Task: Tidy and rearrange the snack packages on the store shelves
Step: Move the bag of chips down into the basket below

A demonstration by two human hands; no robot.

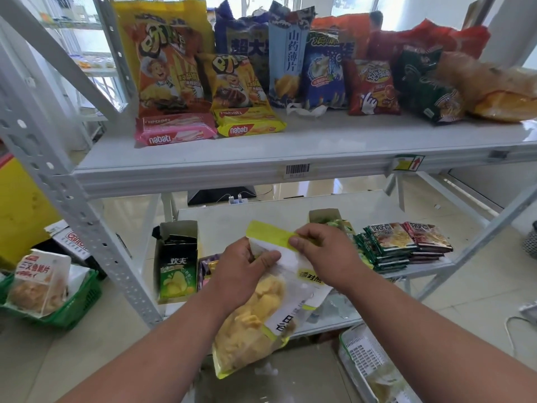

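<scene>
A: Starting at far left: green plastic basket [72, 306] on the tiled floor, lattice walls, holding a crinkly clear bag of pale crackers [39, 282] with a white label. Perforated grey steel upright [58, 181] rises beside it.

B: Upper shelf [261, 152]?

A: Smooth white board, glossy. Tall orange-yellow foil chip bag [165, 56] stands at its left, a smaller one of the same design [235, 82] just beside it. In front lie two flat wafer packs, pink [175, 130] and yellow [251, 125]. Further right, blue pillow bags, a slim pale-blue bag [286, 56], a red bag [373, 88], a dark green one tilted [427, 85], then a clear bag of bread [494, 88] lying on its side.

B: Lower shelf [261, 216]?

A: Open cardboard box with a green chip print [175, 266] at left. At right, stacked small flat packets [404, 245], green and dark red, shiny.

B: And the hands?

A: Both on one clear bag of yellow chips [255, 312], held in front of the lower shelf, tilted, bottom toward the camera. It has yellow-green edge strips and white label panels; film wrinkled. Left hand [241, 271]: grip curled round the bag's upper part, thumb pressed across the white panel. Right hand [322, 254]: narrow grip, thumb and fingers pinching the yellow top strip.

B: Far right?

A: White mesh basket [366, 365] on the floor, low corner.
</scene>
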